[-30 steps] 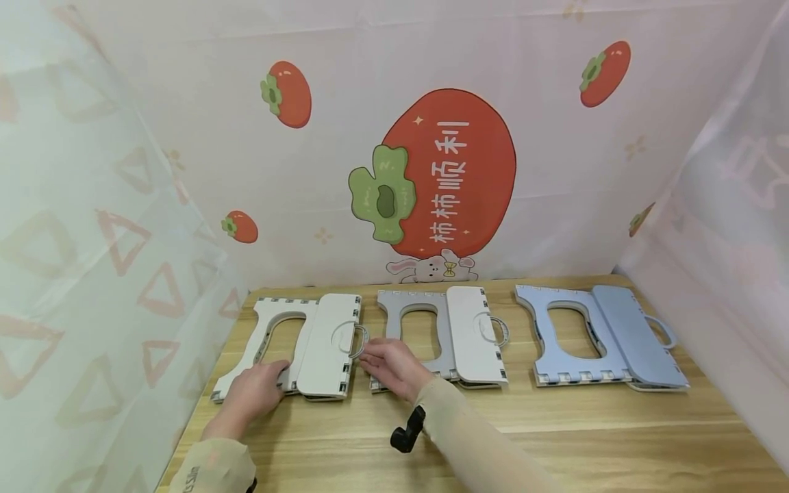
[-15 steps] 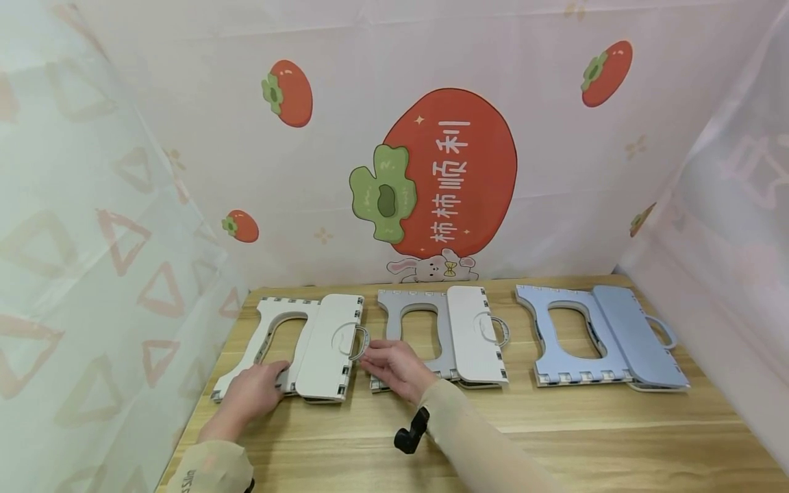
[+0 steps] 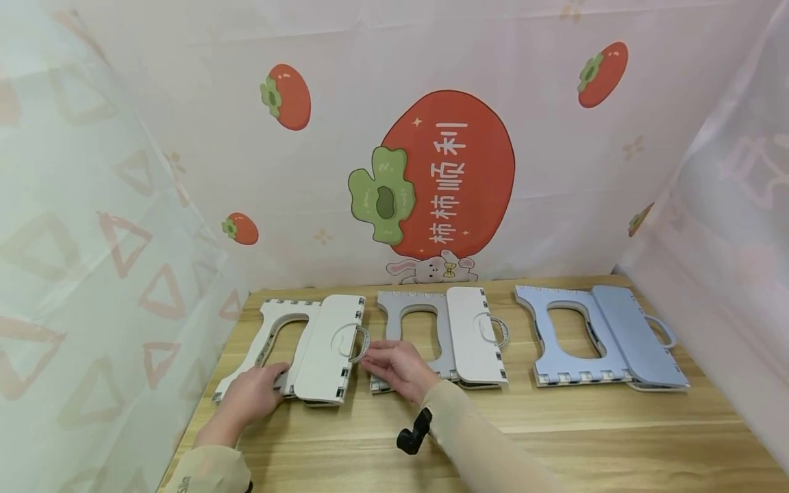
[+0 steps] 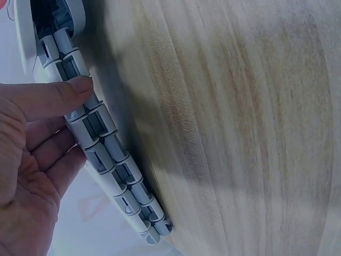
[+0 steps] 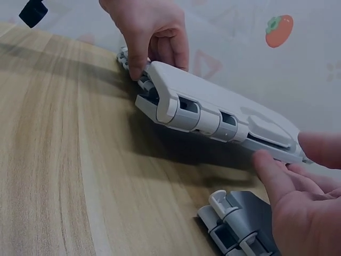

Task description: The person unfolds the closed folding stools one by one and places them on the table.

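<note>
A white folding stool (image 3: pixel 324 347), folded flat with an oval opening, lies at the left of the table. My left hand (image 3: pixel 253 394) grips its near edge; in the left wrist view the thumb (image 4: pixel 58 98) presses on the hinged edge (image 4: pixel 106 141) and the fingers curl behind. At the stool's right side my right hand (image 3: pixel 401 370) holds the handle side, fingertips right at the curved handle (image 3: pixel 361 344). The right wrist view has the stool's panel (image 5: pixel 213 98) tilted, its nearer edge above the table, with the right index finger (image 5: pixel 272 173) under it.
A grey and white folding stool (image 3: pixel 474 335) lies close to the right hand, partly behind it. Farther right is a blue folding stool (image 3: pixel 635 335). All stand on a wood-grain table (image 3: pixel 555 438) with printed fabric walls (image 3: pixel 308 171) behind and at both sides.
The white folding stool has shifted and turned slightly, its near right corner coming a little toward me. Both hands keep their hold and move slightly with it. The other stools stay put.
</note>
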Motion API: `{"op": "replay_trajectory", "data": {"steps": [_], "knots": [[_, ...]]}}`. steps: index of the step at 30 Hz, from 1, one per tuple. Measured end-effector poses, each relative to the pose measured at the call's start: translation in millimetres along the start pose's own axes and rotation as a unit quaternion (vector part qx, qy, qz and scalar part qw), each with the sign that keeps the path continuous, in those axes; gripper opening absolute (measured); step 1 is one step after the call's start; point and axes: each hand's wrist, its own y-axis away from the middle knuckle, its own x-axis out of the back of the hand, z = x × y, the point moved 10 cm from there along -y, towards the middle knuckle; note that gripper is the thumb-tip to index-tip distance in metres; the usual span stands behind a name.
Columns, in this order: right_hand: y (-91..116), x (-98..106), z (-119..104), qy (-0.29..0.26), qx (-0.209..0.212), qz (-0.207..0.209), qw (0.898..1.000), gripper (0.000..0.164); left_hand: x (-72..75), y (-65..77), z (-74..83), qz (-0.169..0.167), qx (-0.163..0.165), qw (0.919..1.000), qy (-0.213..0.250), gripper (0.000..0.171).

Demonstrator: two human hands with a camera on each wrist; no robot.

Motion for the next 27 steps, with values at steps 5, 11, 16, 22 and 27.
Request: {"op": "replay_trajectory", "data": {"steps": [5, 11, 16, 22, 27], "knots": [[0.2, 1.1, -2.3, 0.009, 0.011, 0.01, 1.0, 0.049, 2.5, 1.8, 0.1, 0.003, -0.001, 1.0, 0.005, 0.044], [-0.3, 4.6, -2.3, 0.013, 0.012, 0.026, 1.0, 0.041, 3.4, 3.1, 1.3, -0.003, -0.006, 0.9998, 0.02, 0.045], [-0.4, 3.4, -3.6, 0.012, 0.013, 0.028, 0.999, 0.037, 5.5, 5.9, 1.0, -0.008, 0.0, 0.9995, 0.031, 0.047], [-0.5, 3.3, -3.0, 0.003, 0.011, 0.036, 0.999, 0.035, 7.8, 7.5, 2.4, -0.014, -0.002, 0.9991, 0.041, 0.048], [0.8, 3.3, -3.0, 0.01, 0.011, 0.043, 0.999, 0.033, 6.7, 9.1, 1.4, -0.02, 0.002, 0.9987, 0.046, 0.048]]}}
